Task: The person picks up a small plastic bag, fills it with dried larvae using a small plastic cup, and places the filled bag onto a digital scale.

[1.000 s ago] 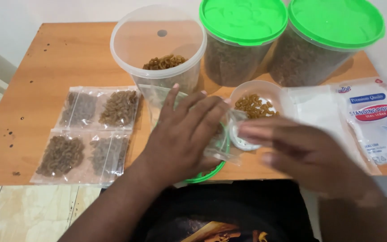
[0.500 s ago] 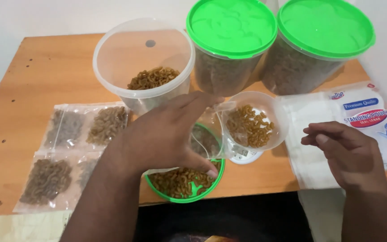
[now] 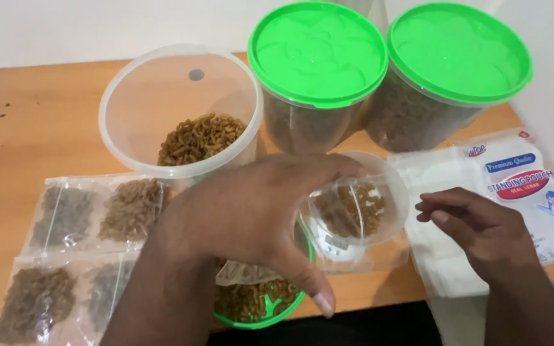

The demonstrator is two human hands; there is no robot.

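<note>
My left hand (image 3: 245, 214) arches over the middle of the table, gripping a clear pouch (image 3: 354, 221) that partly covers a small clear bowl (image 3: 397, 192) of brown curly snacks. A green lid (image 3: 261, 307) holding more snacks lies under its thumb at the front edge. To the right, my right hand (image 3: 476, 237) hovers with loosely curled fingers and nothing in it, above a stack of empty pouches (image 3: 437, 275). Behind the left hand stands an open clear tub (image 3: 129, 122) with snacks at its bottom.
Two closed tubs with green lids (image 3: 318, 51) (image 3: 460, 48) stand at the back. Several filled pouches (image 3: 129, 208) lie flat at the left. A printed pouch pack (image 3: 527, 192) lies at the right edge of the wooden table (image 3: 33, 128).
My left hand has shifted from over the green lid toward the small bowl, bringing the clear pouch across it. My right hand has drawn back from the bowl to the right.
</note>
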